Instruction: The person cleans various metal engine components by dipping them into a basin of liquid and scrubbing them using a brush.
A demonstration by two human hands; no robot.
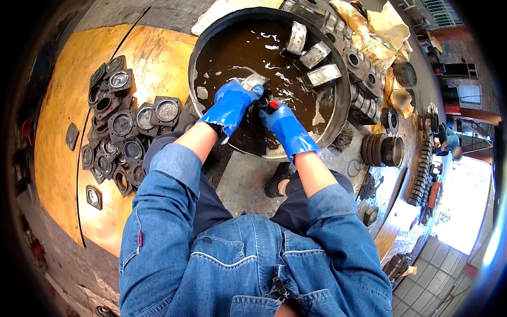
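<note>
My left hand (232, 103), in a blue rubber glove, is closed round a blocky metal part (255, 80) with a pale, shiny face. Close beside it, my right hand (285, 124), gloved in the same blue, grips a tool with a red handle end (273, 104); its working end is hidden. Both hands are over a round basin (344, 100) of murky brown liquid (232, 45). Three similar metal parts, one of them a curved block (324, 75), lie at the basin's right side, partly out of the liquid.
Many dark square parts with round glassy or metallic centres (122, 123) are heaped on the yellow board (58, 158) at left. Castings (364, 68), crumpled paper (388, 26) and ringed cylinders (383, 150) crowd the right. Another person (450, 138) is in the far right background.
</note>
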